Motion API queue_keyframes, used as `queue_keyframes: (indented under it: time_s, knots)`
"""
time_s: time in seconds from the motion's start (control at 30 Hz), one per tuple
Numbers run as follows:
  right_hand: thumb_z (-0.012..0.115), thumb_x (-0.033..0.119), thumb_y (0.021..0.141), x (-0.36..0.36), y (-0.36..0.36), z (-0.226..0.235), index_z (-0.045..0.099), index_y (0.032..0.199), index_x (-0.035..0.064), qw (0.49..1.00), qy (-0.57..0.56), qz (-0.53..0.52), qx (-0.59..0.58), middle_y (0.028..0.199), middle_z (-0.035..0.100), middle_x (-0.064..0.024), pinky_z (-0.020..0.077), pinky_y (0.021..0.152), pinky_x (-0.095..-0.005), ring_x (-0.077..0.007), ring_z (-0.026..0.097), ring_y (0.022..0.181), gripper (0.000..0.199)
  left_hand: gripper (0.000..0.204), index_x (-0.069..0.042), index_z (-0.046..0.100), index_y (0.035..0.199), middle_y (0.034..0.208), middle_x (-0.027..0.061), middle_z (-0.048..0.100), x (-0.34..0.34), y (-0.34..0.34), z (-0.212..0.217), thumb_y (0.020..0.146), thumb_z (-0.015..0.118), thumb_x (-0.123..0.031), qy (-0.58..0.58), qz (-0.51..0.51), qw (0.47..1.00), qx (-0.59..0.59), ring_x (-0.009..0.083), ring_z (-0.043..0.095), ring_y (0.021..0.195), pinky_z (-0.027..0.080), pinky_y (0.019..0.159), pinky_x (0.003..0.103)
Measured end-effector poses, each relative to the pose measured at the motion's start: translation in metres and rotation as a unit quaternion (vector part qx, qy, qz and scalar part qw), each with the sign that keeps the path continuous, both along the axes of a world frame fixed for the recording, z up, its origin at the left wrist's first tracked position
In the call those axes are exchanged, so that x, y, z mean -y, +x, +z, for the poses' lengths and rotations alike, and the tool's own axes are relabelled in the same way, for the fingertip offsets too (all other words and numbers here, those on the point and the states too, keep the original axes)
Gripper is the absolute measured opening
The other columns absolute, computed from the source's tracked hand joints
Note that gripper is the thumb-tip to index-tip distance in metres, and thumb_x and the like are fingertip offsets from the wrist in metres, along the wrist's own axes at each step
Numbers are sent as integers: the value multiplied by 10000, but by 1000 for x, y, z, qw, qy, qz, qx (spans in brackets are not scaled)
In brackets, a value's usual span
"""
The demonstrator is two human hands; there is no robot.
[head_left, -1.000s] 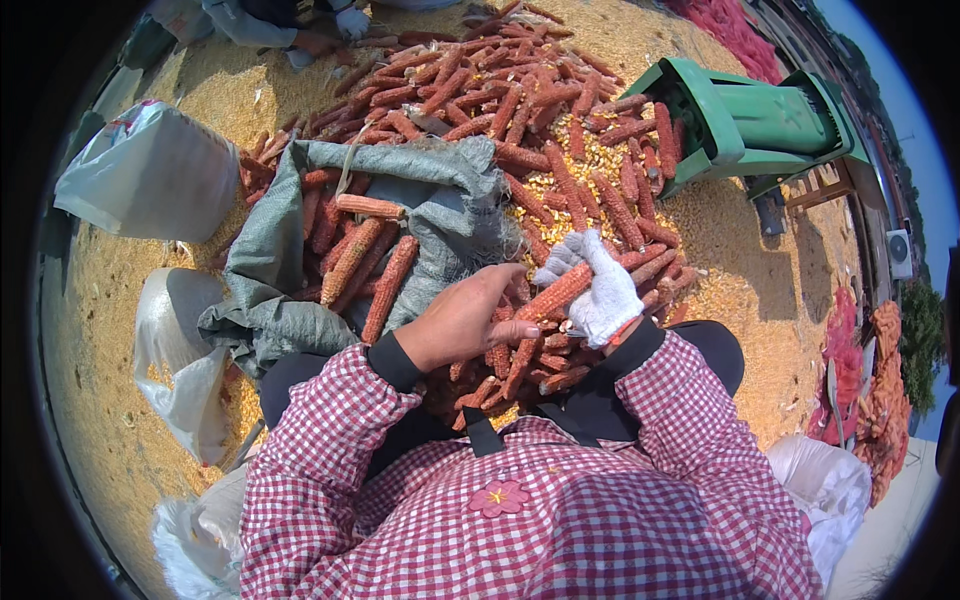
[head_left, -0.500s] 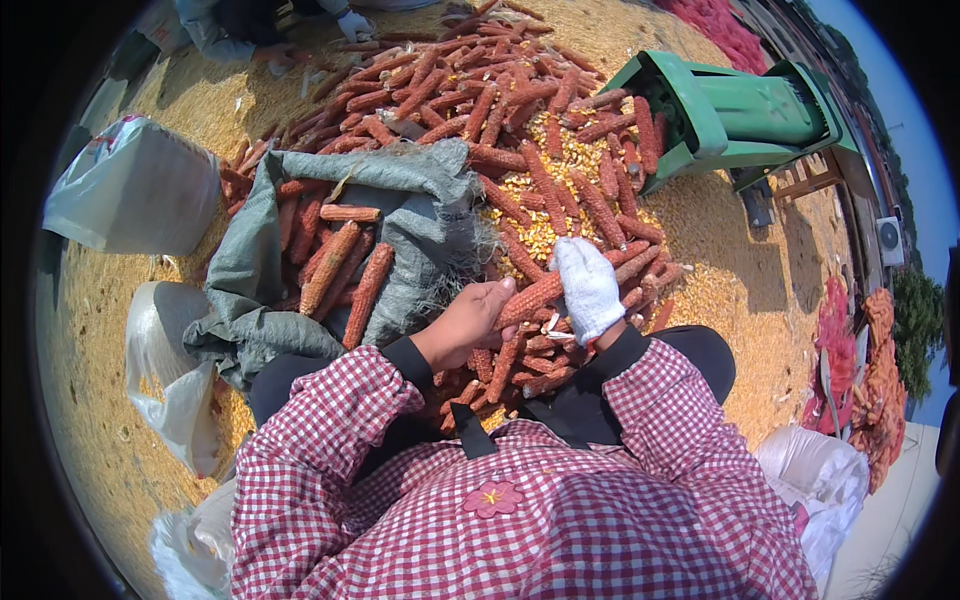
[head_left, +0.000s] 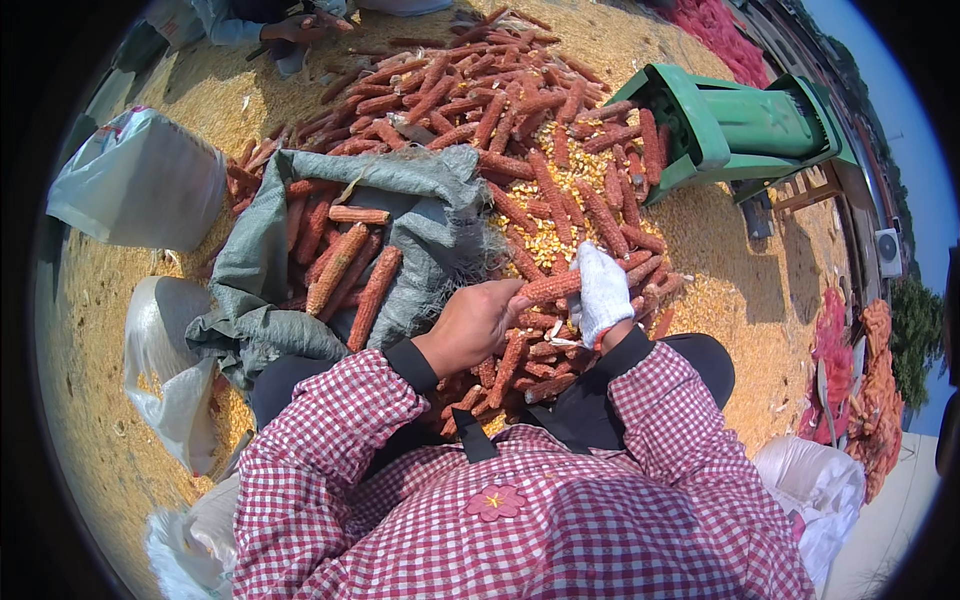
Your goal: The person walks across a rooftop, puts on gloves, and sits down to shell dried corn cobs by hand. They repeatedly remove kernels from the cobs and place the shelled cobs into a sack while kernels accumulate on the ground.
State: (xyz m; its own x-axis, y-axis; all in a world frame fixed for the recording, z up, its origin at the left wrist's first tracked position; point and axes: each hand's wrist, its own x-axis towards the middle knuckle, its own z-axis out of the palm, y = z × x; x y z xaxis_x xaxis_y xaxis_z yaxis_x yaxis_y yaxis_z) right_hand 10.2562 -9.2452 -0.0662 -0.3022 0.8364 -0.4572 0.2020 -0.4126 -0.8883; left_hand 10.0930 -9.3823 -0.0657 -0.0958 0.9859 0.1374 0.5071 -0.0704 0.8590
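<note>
An orange-red corn cob [head_left: 548,287] lies crosswise between my two hands. My left hand [head_left: 472,322], bare, grips its left end. My right hand [head_left: 603,291], in a white glove, is closed around its right end. Beneath them spreads a heap of corn cobs [head_left: 520,130] with loose yellow kernels [head_left: 548,238] in the middle. More cobs lie between my knees. Both sleeves are red-and-white checked with black cuffs.
A grey-green sack [head_left: 425,215] holding several cobs lies open at my left. A green shelling machine [head_left: 735,125] stands at the upper right. White bags [head_left: 140,180] sit at left and lower right. Another person's hands [head_left: 295,25] work at the top edge. Red mesh sacks [head_left: 870,390] pile at right.
My hands have drawn a little nearer to me over the heap. The cob between them has turned from tilted to nearly level, with the gloved hand now over its right end.
</note>
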Motion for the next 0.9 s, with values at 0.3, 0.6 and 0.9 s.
queue_keyframes:
  time_s: [0.3, 0.6, 0.9]
  knots:
    - [468, 359, 1038, -11, 6, -11, 617, 880, 6, 938, 293, 107, 154, 740, 605, -139, 449, 684, -416, -285, 584, 703, 415, 353, 17, 590, 1192, 987, 184, 640, -4, -1, -16, 1074, 426, -272, -228, 39, 929, 288, 311, 680, 843, 534, 768, 379]
    - [422, 412, 1059, 3, -3, 27, 606, 994, 58, 979, 29, 183, 81, 797, 596, -37, 482, 543, -306, -150, 590, 699, 403, 444, 9, 550, 1296, 1139, 206, 644, -6, -1, -13, 1037, 494, -347, -211, -36, 939, 270, 401, 620, 1042, 499, 892, 444]
    - [666, 258, 919, -134, 44, 48, 638, 1132, 15, 921, 324, 90, 196, 1029, 693, -106, 519, 841, -324, -190, 654, 934, 324, 260, -66, 667, 1073, 942, 136, 665, 34, -103, 69, 841, 701, -180, -112, 21, 951, -288, 350, 657, 901, 521, 774, 452]
